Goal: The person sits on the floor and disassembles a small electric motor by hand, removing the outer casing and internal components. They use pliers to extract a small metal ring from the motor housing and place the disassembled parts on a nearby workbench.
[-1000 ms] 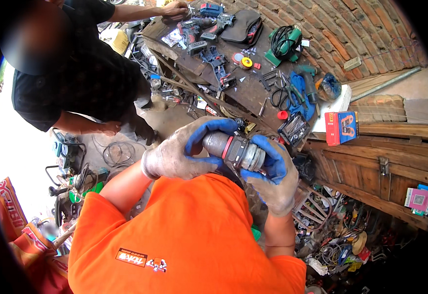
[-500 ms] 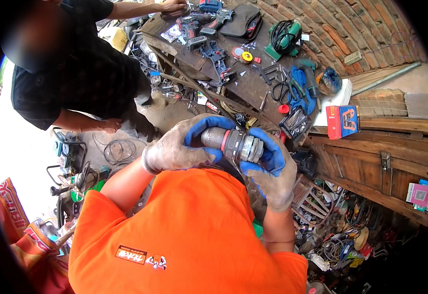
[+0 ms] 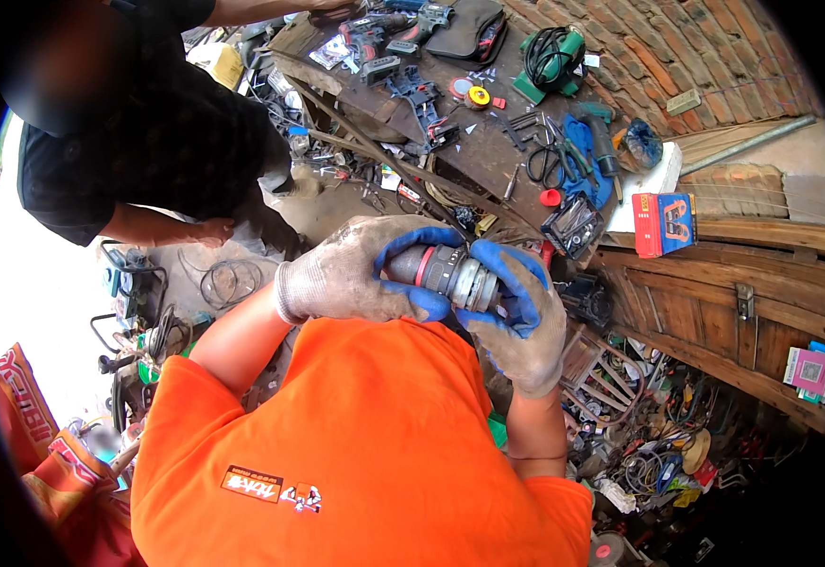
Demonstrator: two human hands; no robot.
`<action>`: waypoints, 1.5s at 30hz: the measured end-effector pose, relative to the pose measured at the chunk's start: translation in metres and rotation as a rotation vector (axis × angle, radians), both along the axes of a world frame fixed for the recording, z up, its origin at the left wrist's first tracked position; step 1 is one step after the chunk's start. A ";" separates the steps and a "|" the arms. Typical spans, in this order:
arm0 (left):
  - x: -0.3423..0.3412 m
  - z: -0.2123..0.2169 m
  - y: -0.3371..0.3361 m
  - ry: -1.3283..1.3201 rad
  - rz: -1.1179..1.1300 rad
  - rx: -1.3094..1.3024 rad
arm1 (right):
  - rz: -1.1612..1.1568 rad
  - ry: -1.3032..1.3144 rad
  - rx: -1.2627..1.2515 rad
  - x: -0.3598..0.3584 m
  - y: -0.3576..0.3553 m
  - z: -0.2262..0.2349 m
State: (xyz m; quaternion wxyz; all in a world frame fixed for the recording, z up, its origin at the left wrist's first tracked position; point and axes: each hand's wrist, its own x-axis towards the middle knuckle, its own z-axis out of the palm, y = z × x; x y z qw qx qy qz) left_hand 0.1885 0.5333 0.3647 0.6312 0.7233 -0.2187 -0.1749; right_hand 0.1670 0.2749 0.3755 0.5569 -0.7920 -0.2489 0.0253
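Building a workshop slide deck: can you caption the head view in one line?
Gloved left hand and right hand clasp a grey cylindrical tool part above a cluttered workbench.

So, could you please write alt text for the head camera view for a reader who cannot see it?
Two hands in grey work gloves with blue palms, left hand and right hand, grip a grey cylindrical metal part with a red ring above an orange shirt. Beyond them a cluttered wooden workbench holds tools, with another person in dark clothes at the upper left.

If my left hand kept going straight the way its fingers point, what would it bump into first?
Probably the right hand: the left hand points rightward along the grey cylindrical part that both grip, and the right glove wraps its far end.
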 end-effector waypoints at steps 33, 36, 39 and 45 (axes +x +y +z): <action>-0.010 -0.042 0.000 0.478 -0.097 -0.552 | 0.040 -0.034 -0.211 0.000 0.010 0.037; -0.012 -0.038 -0.002 0.548 -0.087 -0.619 | 0.063 -0.099 -0.241 0.002 0.011 0.038; -0.011 -0.045 -0.001 0.403 -0.080 -0.575 | 0.066 -0.120 -0.271 0.002 0.014 0.041; -0.013 -0.038 -0.004 0.332 -0.016 -0.499 | 0.027 -0.086 -0.326 0.000 0.013 0.040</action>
